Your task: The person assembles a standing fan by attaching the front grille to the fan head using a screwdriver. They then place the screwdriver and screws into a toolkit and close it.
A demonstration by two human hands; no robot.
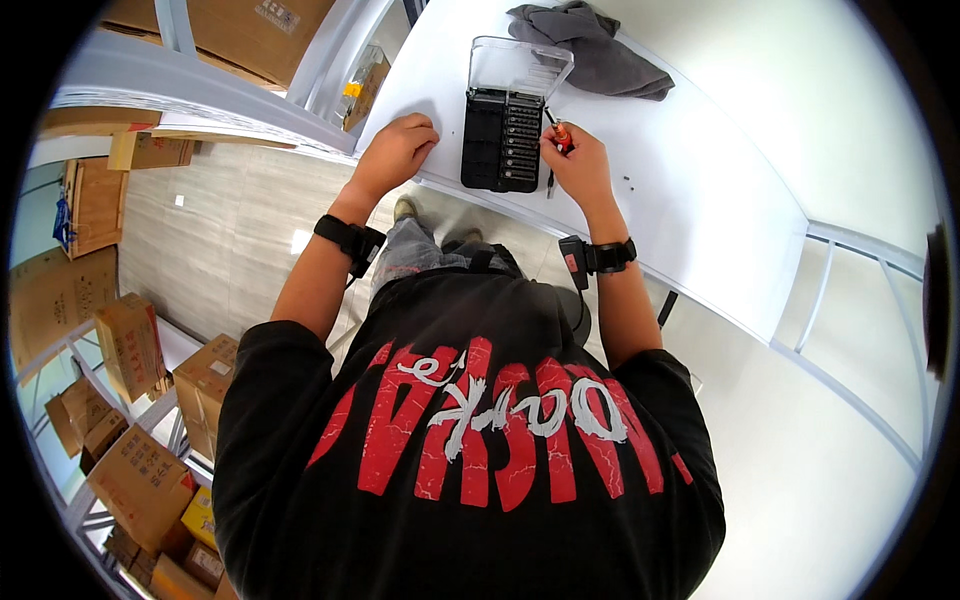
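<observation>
An open black case (487,140) lies on the white table (690,190), its clear lid (515,62) tilted up at the far side. Rows of small metal bits fill the case's right part; its left part is black compartments. My right hand (580,165) is closed round a screwdriver (564,136) with a red and black handle, close to the case's right edge. A thin dark rod shows below that hand; whether it belongs to the screwdriver I cannot tell. My left hand (400,152) rests on the table left of the case, fingers curled, with nothing visible in them.
A crumpled grey cloth (600,48) lies behind the case. Small dark pieces (628,182) sit on the table to the right. Shelves with cardboard boxes (140,480) stand to the left. Each wrist wears a black strapped device (350,240).
</observation>
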